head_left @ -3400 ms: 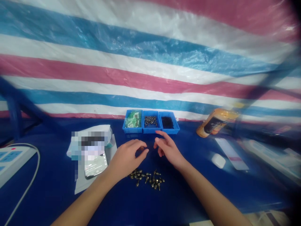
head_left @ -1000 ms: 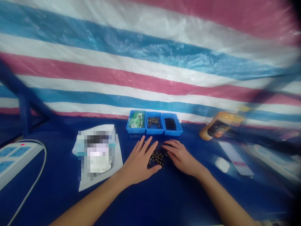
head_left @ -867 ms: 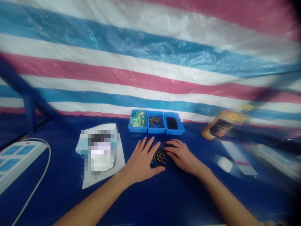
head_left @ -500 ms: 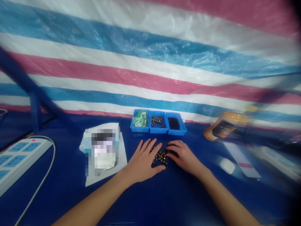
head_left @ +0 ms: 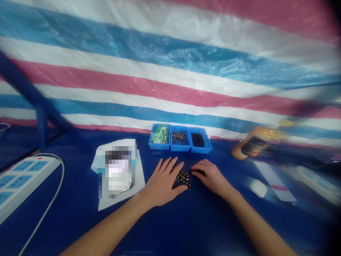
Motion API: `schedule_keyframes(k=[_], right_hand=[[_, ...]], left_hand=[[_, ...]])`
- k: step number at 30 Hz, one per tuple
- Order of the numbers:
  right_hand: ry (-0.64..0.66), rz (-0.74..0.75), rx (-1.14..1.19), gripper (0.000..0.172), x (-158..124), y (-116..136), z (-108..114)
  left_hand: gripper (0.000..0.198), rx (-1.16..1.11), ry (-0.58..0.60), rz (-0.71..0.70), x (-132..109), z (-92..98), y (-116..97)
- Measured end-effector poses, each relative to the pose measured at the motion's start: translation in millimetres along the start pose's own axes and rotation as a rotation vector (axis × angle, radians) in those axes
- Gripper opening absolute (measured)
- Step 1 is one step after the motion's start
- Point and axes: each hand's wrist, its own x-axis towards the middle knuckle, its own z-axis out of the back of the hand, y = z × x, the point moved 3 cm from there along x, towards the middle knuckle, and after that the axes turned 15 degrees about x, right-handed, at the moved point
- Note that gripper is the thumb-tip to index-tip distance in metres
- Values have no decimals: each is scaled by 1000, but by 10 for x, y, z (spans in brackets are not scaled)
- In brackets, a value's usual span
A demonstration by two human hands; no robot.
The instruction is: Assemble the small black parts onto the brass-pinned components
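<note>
A small heap of dark and brass-coloured metal pieces (head_left: 183, 176), perhaps screws, lies on the blue table (head_left: 170, 227). My left hand (head_left: 165, 183) rests palm down at the heap's left side, fingers spread, covering part of it. Just right of the heap, my right hand (head_left: 211, 177) has thumb and fingertips brought together in a pinch; whatever is between them is too small to make out. Behind the hands stand three blue bins: the left bin (head_left: 159, 146) with green packets, the middle bin (head_left: 180, 148) with small metal pieces, the right bin (head_left: 201, 150) with small black pieces.
On the left are a white power strip (head_left: 50, 166) with its cable and a white sheet (head_left: 140, 177) under a blurred-out item. To the right lie a tipped amber bottle (head_left: 255, 144), a small white case (head_left: 258, 188) and a pale flat box (head_left: 275, 183). A striped tarp (head_left: 160, 78) hangs behind.
My right hand has drawn slightly right, away from the heap, and its thumb and fingertips have come together. My left hand stays where it was.
</note>
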Motion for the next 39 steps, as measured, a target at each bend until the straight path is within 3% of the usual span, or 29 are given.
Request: schedule_keyframes(k=[7, 11, 15, 18, 22, 31, 33, 35, 39], right_hand=[[4, 0, 39, 23, -4, 18, 48], [-43, -89, 67, 30, 17, 95, 83], [-103, -315, 355, 44, 122, 128, 112], [-173, -409, 652, 46, 225, 139, 91], [-256, -425, 839, 45, 298, 126, 14], [-276, -407, 1043, 37, 433, 130, -5], [-293, -389, 1042, 52, 426, 120, -9], [-281, -379, 930, 50, 372, 96, -18], [59, -314, 530, 29, 207, 99, -51]], left_hand=[[73, -3, 8, 1, 0, 16, 2], [73, -7, 20, 2, -5, 15, 10], [73, -5, 26, 3, -2, 23, 6], [73, -2, 30, 3, 2, 36, -1], [72, -6, 27, 2, 0, 42, 1], [71, -8, 3, 2, -6, 6, 15], [70, -15, -7, 3, -6, -3, 19], [70, -23, -10, 0, -7, -7, 23], [71, -32, 0, -3, -10, -1, 23]])
